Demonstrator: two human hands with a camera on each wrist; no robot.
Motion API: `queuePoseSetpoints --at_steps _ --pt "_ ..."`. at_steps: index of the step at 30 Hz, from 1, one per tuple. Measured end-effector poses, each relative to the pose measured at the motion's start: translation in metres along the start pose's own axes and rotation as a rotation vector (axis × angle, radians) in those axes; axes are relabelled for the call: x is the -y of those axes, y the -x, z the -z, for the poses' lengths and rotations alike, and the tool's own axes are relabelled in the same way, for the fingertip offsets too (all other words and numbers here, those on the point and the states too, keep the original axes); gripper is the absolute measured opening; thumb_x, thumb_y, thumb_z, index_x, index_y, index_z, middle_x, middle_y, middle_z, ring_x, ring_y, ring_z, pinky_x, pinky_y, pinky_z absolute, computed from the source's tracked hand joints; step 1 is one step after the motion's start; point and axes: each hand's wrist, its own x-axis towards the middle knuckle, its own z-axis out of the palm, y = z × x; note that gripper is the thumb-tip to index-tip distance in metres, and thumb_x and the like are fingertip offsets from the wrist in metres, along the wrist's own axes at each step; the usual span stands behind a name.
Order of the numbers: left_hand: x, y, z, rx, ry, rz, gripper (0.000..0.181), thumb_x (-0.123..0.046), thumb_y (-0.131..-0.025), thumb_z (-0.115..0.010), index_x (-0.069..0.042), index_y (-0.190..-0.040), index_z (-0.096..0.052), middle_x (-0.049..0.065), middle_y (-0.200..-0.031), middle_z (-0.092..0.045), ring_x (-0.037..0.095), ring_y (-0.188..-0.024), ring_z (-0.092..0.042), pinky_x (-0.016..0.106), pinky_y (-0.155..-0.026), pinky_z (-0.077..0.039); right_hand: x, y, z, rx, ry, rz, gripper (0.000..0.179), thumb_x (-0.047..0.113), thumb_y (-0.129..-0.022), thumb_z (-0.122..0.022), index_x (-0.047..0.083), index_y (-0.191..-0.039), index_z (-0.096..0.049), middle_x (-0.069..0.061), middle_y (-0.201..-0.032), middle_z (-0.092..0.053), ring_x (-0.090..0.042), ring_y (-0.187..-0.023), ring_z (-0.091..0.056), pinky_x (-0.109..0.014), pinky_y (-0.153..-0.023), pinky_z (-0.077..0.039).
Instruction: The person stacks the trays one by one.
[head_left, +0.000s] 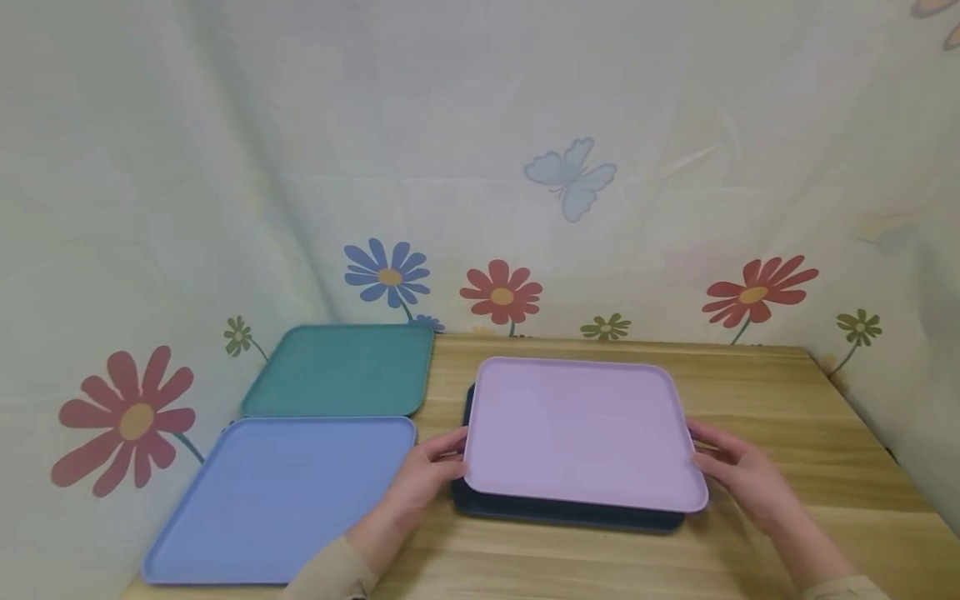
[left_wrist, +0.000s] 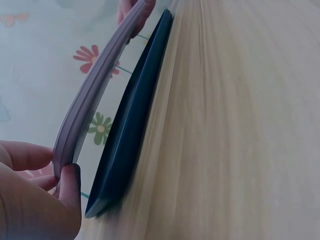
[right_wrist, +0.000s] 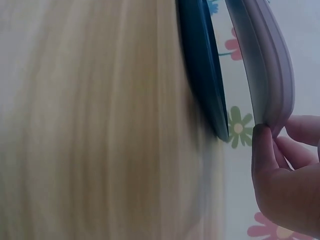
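Observation:
A lavender tray point(head_left: 577, 433) is held level between the two hands, raised over a dark navy tray point(head_left: 570, 512) on the table. In the left wrist view a gap separates the lavender tray point(left_wrist: 82, 107) from the navy tray point(left_wrist: 132, 120) below. My left hand point(head_left: 427, 475) pinches the lavender tray's left edge, thumb and fingers on either side of the rim. At the opposite edge, my right hand point(head_left: 738, 471) grips the rim the same way. Parallel lines run along the lavender edge point(right_wrist: 280, 65) in the right wrist view. Most of the navy tray is hidden from above.
To the left, a blue tray point(head_left: 285, 500) lies flat on the wooden table point(head_left: 787, 400), partly behind my left forearm. A green tray point(head_left: 345, 371) lies just beyond it. A flower-printed curtain point(head_left: 637, 250) hangs along the back and both sides.

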Motion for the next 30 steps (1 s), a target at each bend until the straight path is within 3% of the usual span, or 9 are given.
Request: queuePoseSetpoints --at_steps 4,8,17,30 --pt "-0.001 0.003 0.006 -0.011 -0.028 0.014 0.055 0.009 -0.08 -0.064 0.011 -0.134 -0.053 0.027 -0.127 -0.061 0.027 -0.107 -0.063 0.024 -0.086 -0.05 0.001 0.001 -0.007 -0.004 0.064 -0.008 0.058 0.006 -0.092 -0.069 -0.012 -0.14 -0.044 -0.005 -0.124 -0.064 0.005 -0.099 -0.058 -0.016 -0.083 -0.05" --pt "0.001 0.006 0.011 -0.009 -0.02 0.019 0.055 0.01 -0.08 -0.063 0.012 -0.134 -0.052 0.028 -0.125 -0.061 0.031 -0.11 -0.063 0.025 -0.086 -0.05 0.002 0.001 -0.012 0.008 0.091 0.003 0.059 0.005 -0.092 -0.069 -0.013 -0.141 -0.041 -0.03 -0.133 -0.054 0.005 -0.099 -0.058 -0.016 -0.084 -0.049" --pt "0.003 0.01 0.018 -0.006 -0.044 0.049 0.057 0.013 -0.078 -0.063 0.012 -0.134 -0.052 0.028 -0.123 -0.062 0.036 -0.112 -0.061 0.025 -0.085 -0.05 -0.002 0.002 -0.016 0.075 0.088 -0.002 0.059 0.001 -0.093 -0.065 -0.016 -0.142 -0.037 -0.037 -0.134 -0.05 0.004 -0.099 -0.06 -0.015 -0.085 -0.048" --pt "0.006 0.007 0.021 0.023 -0.077 0.074 0.059 0.013 -0.079 -0.068 0.011 -0.135 -0.052 0.027 -0.126 -0.061 0.033 -0.11 -0.061 0.027 -0.086 -0.052 -0.007 0.0 -0.013 0.079 0.09 -0.045 0.061 0.004 -0.092 -0.068 -0.013 -0.143 -0.039 -0.033 -0.141 -0.044 0.004 -0.099 -0.059 -0.015 -0.085 -0.048"
